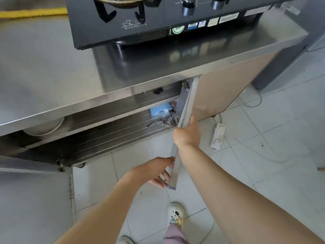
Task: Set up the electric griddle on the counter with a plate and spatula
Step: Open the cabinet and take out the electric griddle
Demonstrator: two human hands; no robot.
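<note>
The right hand (187, 133) and left hand (158, 171) grip the cabinet door (187, 103) — standing open.

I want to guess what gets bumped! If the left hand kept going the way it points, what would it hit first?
The door. The left hand points right, and its fingers already seem to touch the door's edge, though depth is hard to judge.

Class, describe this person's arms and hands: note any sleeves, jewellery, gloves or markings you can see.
The left forearm and right forearm are bare to the frame's edge: no sleeve, watch or bracelet shows. The left hand and right hand wear no gloves. One left finger bears a small pale mark, too unclear to call a ring.
</note>
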